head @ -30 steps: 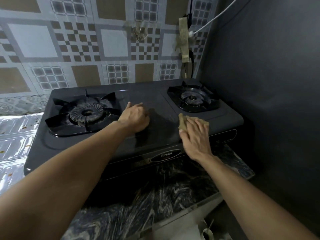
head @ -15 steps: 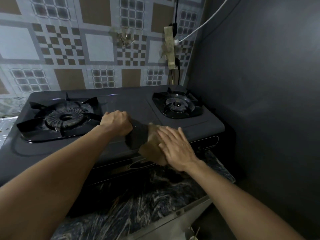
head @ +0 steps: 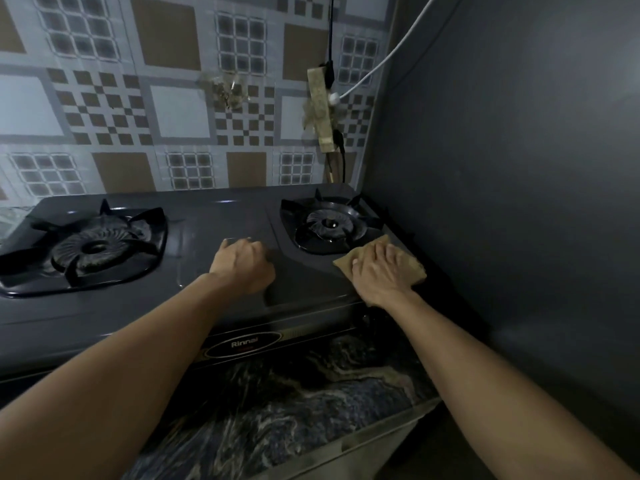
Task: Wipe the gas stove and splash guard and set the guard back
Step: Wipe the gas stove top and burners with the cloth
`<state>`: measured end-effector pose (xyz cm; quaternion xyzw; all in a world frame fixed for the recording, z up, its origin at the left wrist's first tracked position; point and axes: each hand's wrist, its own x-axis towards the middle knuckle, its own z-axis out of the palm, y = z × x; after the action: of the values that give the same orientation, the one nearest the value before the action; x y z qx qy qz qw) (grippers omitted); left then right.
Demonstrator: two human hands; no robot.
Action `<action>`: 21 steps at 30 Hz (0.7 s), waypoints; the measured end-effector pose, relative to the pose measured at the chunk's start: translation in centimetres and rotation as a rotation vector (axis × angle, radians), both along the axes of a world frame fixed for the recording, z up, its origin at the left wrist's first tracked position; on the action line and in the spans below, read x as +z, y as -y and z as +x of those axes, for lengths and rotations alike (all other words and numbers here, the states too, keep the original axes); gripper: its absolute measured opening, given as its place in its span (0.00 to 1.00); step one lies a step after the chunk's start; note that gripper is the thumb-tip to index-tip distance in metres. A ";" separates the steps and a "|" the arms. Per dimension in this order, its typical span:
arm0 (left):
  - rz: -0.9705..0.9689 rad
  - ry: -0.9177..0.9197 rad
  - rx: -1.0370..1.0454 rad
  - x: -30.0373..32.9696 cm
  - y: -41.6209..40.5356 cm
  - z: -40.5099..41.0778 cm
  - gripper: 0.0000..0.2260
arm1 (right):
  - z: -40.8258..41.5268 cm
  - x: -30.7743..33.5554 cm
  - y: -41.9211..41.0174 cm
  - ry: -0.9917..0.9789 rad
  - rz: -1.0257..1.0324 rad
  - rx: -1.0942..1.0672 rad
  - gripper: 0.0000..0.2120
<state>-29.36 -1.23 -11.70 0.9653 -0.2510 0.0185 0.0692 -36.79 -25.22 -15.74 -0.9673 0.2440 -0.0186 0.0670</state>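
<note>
On the front right corner of the gas stove [head: 214, 299], the cloth [head: 412, 268] lies flat beneath my right hand [head: 379, 271], whose fingers [head: 388, 254] are spread and pressing it down, not gripping. It sits just in front of the right burner [head: 329, 225], so I judge a forward stroke could snag it on the grate. My left hand [head: 242, 266] rests loosely curled, holding nothing, bracing the middle. No splash guard is in view.
</note>
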 end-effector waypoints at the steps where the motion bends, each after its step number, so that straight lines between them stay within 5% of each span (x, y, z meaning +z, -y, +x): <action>1: -0.004 -0.018 0.010 0.1 0.3 -0.1 0.12 | -0.1 -0.8 0.3 0.043 0.005 0.050 0.32; 9: 0.020 -0.101 0.117 -0.2 0.4 -0.7 0.17 | 0.4 -0.1 5.9 0.018 0.005 -0.011 0.34; 13: 0.057 -0.150 0.053 -0.7 0.5 -1.5 0.19 | -1.6 -1.5 2.9 0.206 -0.004 -0.145 0.31; 21: 0.015 -0.167 0.130 -0.2 -1.2 -2.7 0.21 | -4.4 -3.6 -4.9 0.290 -0.153 0.474 0.35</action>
<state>-32.02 0.02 -11.88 0.9782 -0.1815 -0.0596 0.0815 -41.14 -20.30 -19.32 -0.9868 -0.0031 -0.1588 0.0307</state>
